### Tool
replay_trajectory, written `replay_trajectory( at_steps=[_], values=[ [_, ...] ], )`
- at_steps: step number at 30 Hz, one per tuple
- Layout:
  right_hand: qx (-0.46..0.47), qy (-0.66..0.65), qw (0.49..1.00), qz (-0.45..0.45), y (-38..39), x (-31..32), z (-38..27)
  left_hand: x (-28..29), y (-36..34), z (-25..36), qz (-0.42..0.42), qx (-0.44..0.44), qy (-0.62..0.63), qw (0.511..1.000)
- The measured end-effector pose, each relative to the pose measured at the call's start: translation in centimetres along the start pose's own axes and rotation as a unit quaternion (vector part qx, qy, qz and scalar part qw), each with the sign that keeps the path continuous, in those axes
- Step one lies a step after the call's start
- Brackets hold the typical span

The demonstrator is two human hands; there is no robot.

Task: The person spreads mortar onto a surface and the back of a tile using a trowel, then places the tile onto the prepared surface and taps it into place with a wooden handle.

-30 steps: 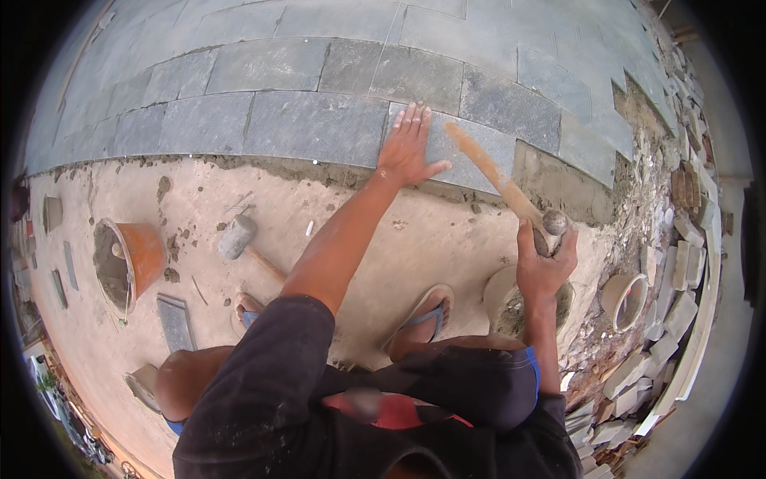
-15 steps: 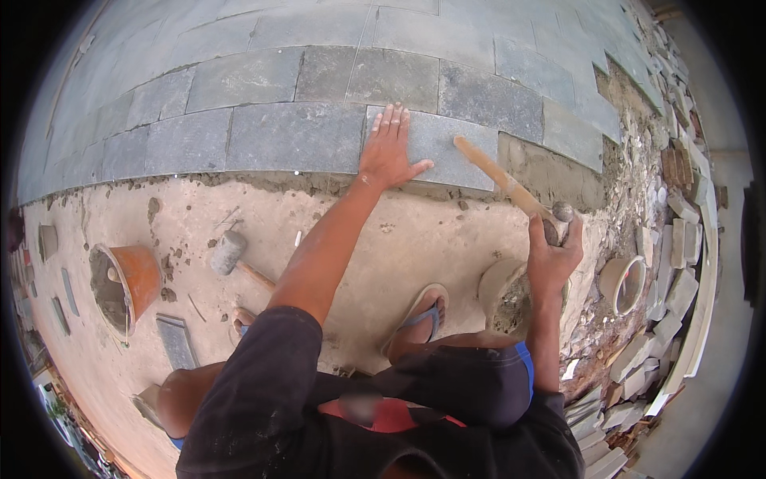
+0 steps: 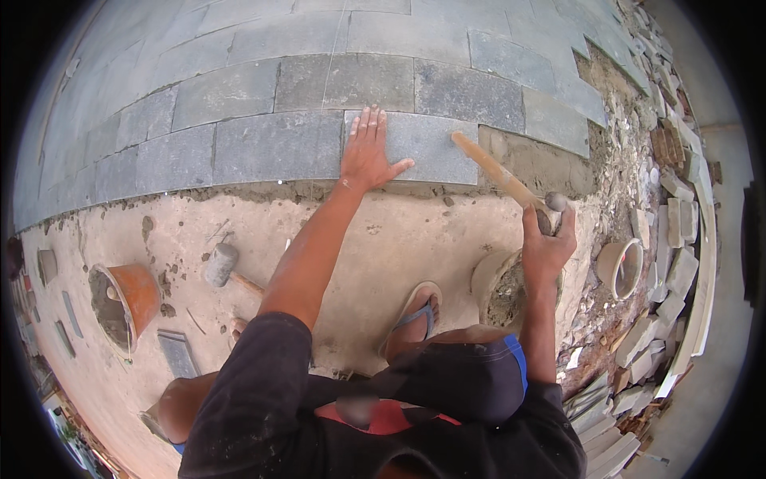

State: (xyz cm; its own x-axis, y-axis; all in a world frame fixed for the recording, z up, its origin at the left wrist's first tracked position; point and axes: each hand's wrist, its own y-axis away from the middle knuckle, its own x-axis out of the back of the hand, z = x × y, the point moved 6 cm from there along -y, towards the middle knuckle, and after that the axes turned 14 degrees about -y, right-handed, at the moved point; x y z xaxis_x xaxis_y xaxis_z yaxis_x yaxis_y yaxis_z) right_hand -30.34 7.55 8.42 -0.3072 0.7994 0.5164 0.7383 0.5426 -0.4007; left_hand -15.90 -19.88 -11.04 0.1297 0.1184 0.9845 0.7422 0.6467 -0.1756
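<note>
My left hand (image 3: 367,156) lies flat with fingers stretched on a grey stone tile (image 3: 431,152) in the nearest row of paving. In my right hand (image 3: 549,243) is a hammer (image 3: 499,172), gripped close to its round metal head. Its pale wooden handle points away to the left, and the handle's end is over the tile's right part; whether it touches I cannot tell. To the right of this tile shows a strip of bare mortar (image 3: 527,164). More mortar edges the near side of the row. A thin string line (image 3: 331,60) runs across the tiles.
A bucket (image 3: 495,287) with mortar stands by my right forearm, another bucket (image 3: 620,269) farther right. To the left are an orange bucket (image 3: 132,299), a mallet (image 3: 222,266) and loose dark tiles (image 3: 177,354). Stacked stone pieces (image 3: 666,311) line the right side.
The whole view has shifted slightly. The left hand stays on the same tile, while the hammer's handle end has moved a little toward that tile's right edge.
</note>
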Motion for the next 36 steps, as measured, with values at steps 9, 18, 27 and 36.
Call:
replay_trajectory(
  at_steps=[9,18,27,36],
  values=[
    [-0.005,-0.028,1.0,0.007,2.2,0.4,-0.4,-0.3,0.0,0.4,0.002,-0.005,-0.014,1.0],
    [-0.034,-0.049,0.998,-0.015,2.6,0.7,0.3,-0.3,0.4,0.4,-0.009,-0.005,-0.008,1.0],
    [-0.054,-0.055,0.996,-0.036,2.4,0.3,1.1,-0.1,-0.1,-1.4,-0.047,-0.068,0.023,0.996],
    [-0.025,-0.054,0.998,-0.024,3.1,0.2,0.2,2.1,0.6,-7.3,-0.184,-0.165,-0.093,0.965]
  ],
)
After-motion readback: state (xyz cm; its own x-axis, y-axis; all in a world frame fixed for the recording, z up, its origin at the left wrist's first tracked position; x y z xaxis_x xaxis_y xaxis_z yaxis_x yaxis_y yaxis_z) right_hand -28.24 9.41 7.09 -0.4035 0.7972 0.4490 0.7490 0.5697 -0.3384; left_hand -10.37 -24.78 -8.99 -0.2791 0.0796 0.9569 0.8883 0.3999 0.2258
